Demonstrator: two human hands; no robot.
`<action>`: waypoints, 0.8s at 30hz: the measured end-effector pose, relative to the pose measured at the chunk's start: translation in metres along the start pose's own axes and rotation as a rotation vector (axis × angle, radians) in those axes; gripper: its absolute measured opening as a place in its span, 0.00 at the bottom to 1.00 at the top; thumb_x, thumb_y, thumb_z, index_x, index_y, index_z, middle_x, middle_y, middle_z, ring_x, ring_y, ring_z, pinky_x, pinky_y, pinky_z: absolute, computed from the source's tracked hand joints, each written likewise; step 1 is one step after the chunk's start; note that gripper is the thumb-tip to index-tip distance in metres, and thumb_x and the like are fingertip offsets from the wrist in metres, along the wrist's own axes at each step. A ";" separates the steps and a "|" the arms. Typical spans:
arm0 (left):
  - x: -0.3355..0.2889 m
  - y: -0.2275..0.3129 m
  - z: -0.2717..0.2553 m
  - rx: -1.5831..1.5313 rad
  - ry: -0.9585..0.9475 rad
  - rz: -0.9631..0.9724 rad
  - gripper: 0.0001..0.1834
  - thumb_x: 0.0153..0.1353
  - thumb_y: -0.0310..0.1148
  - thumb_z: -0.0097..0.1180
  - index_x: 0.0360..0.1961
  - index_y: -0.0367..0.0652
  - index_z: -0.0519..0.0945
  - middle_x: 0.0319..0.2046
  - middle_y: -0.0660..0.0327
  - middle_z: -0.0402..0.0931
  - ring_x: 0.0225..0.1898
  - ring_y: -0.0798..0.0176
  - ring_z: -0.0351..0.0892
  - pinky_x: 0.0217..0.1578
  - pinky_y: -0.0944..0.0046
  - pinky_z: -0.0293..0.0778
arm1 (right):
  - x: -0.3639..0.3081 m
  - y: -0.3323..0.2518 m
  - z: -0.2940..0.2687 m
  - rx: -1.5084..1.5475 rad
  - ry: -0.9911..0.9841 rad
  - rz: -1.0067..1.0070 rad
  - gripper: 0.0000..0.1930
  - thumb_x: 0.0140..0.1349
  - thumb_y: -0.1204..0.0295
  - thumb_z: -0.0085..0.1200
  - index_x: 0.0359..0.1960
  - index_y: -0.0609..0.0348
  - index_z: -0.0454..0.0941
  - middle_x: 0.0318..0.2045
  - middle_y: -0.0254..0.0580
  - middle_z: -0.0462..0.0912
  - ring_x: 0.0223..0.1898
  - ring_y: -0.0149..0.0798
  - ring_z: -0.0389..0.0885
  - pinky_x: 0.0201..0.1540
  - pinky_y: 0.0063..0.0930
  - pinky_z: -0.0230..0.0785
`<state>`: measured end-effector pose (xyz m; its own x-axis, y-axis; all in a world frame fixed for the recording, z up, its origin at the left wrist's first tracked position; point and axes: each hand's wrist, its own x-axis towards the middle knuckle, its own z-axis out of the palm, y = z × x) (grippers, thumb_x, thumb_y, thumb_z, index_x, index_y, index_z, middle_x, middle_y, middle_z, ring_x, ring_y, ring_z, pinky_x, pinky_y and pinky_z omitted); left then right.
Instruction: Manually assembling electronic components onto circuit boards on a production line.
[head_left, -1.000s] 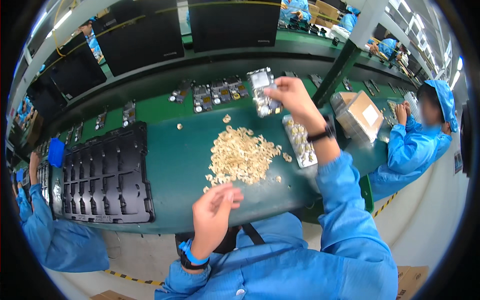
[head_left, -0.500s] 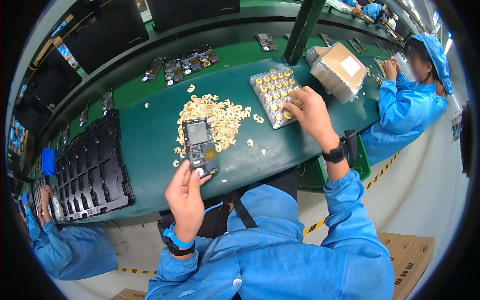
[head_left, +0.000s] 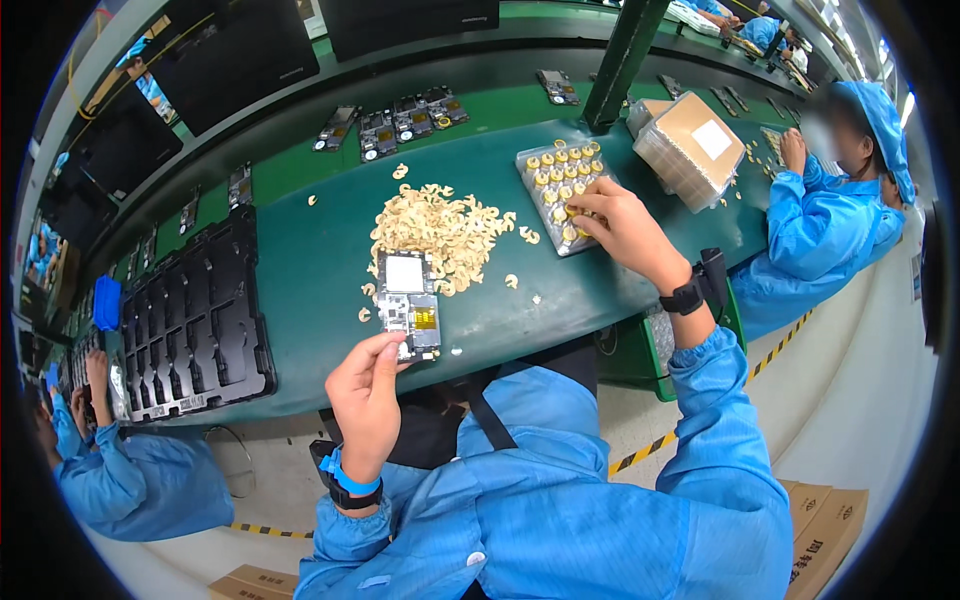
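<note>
My left hand pinches the lower end of a dark circuit board between thumb and fingers. The board is tilted up over the green bench, with a bright silver square on its upper half and a yellow patch lower down. Behind it spreads a heap of small cream-coloured curved pieces. My right hand reaches over a clear tray of round, yellow-ringed parts. Its fingertips are drawn together at the tray's right side; whatever lies between them is hidden.
A black moulded tray lies at the left. Clear boxes are stacked behind my right hand. More circuit boards sit along the back strip, near a green post. Co-workers in blue sit at both sides, one at the right.
The view has shifted slightly. The circuit board has tipped, and its silver square now catches bright light. My right hand remains at the tray, its fingers drawn closer together.
</note>
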<state>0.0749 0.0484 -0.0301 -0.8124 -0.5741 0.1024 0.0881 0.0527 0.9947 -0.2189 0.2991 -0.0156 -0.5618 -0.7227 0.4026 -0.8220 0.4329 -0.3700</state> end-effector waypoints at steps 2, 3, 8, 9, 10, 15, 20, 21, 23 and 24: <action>-0.001 0.001 0.002 0.025 -0.030 0.003 0.10 0.75 0.25 0.54 0.48 0.28 0.83 0.41 0.56 0.85 0.43 0.67 0.85 0.45 0.66 0.84 | 0.005 0.003 0.000 -0.013 -0.024 -0.015 0.09 0.63 0.74 0.62 0.42 0.63 0.86 0.35 0.50 0.80 0.38 0.55 0.81 0.44 0.43 0.76; -0.001 0.002 0.003 0.049 -0.056 0.005 0.10 0.75 0.25 0.54 0.48 0.28 0.83 0.41 0.57 0.85 0.42 0.69 0.84 0.45 0.66 0.83 | 0.007 0.005 0.001 -0.024 -0.050 -0.032 0.09 0.62 0.74 0.62 0.42 0.63 0.86 0.35 0.50 0.80 0.38 0.56 0.80 0.44 0.43 0.75; -0.001 0.005 0.010 0.013 -0.101 0.026 0.09 0.73 0.23 0.56 0.48 0.28 0.84 0.43 0.58 0.85 0.43 0.71 0.82 0.46 0.72 0.76 | 0.006 -0.020 0.002 0.218 0.077 0.035 0.09 0.65 0.76 0.62 0.43 0.67 0.86 0.31 0.45 0.85 0.32 0.39 0.84 0.37 0.33 0.77; -0.001 0.005 0.012 0.013 -0.079 0.022 0.09 0.73 0.23 0.56 0.48 0.28 0.84 0.43 0.58 0.85 0.43 0.71 0.82 0.46 0.72 0.76 | 0.002 -0.042 0.001 0.447 0.094 0.211 0.08 0.66 0.76 0.62 0.44 0.68 0.85 0.30 0.43 0.87 0.30 0.32 0.85 0.35 0.28 0.77; -0.002 0.005 0.015 -0.005 -0.106 0.034 0.09 0.72 0.21 0.57 0.48 0.28 0.84 0.44 0.58 0.84 0.43 0.71 0.82 0.46 0.72 0.76 | -0.002 -0.061 0.002 0.724 0.075 0.316 0.08 0.69 0.76 0.62 0.43 0.70 0.85 0.31 0.42 0.89 0.30 0.25 0.84 0.32 0.22 0.76; 0.000 0.015 0.034 0.052 -0.121 0.176 0.10 0.67 0.18 0.60 0.48 0.26 0.84 0.45 0.55 0.83 0.44 0.69 0.83 0.43 0.70 0.79 | -0.023 -0.139 0.019 1.253 -0.036 0.435 0.10 0.69 0.80 0.60 0.49 0.70 0.79 0.36 0.50 0.88 0.31 0.33 0.87 0.33 0.23 0.80; 0.003 0.008 0.041 0.067 -0.050 0.281 0.09 0.63 0.19 0.64 0.44 0.29 0.85 0.40 0.48 0.87 0.40 0.56 0.88 0.42 0.63 0.81 | -0.035 -0.184 0.046 1.393 -0.023 0.471 0.08 0.69 0.81 0.60 0.48 0.69 0.79 0.37 0.46 0.87 0.33 0.31 0.87 0.33 0.21 0.81; 0.002 0.006 0.039 0.072 -0.037 0.307 0.08 0.63 0.19 0.63 0.43 0.30 0.86 0.40 0.47 0.87 0.40 0.55 0.88 0.42 0.63 0.81 | -0.034 -0.188 0.049 1.258 0.022 0.433 0.08 0.68 0.81 0.62 0.46 0.69 0.80 0.36 0.43 0.87 0.31 0.29 0.86 0.32 0.20 0.79; -0.001 0.004 0.036 0.125 0.004 0.339 0.07 0.64 0.19 0.62 0.43 0.30 0.86 0.40 0.48 0.87 0.39 0.56 0.88 0.41 0.63 0.80 | -0.034 -0.189 0.052 1.122 0.063 0.396 0.07 0.67 0.81 0.63 0.45 0.68 0.82 0.35 0.40 0.86 0.30 0.27 0.84 0.31 0.20 0.77; -0.002 0.005 0.034 0.103 0.014 0.322 0.07 0.64 0.19 0.62 0.43 0.30 0.86 0.40 0.48 0.87 0.39 0.57 0.88 0.41 0.64 0.80 | -0.032 -0.184 0.054 0.946 0.063 0.265 0.07 0.65 0.80 0.64 0.43 0.67 0.83 0.33 0.39 0.85 0.28 0.26 0.82 0.29 0.20 0.74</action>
<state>0.0573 0.0769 -0.0251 -0.7443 -0.5253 0.4124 0.2801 0.3150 0.9068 -0.0448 0.2131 -0.0060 -0.7440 -0.6224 0.2433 -0.2702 -0.0528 -0.9613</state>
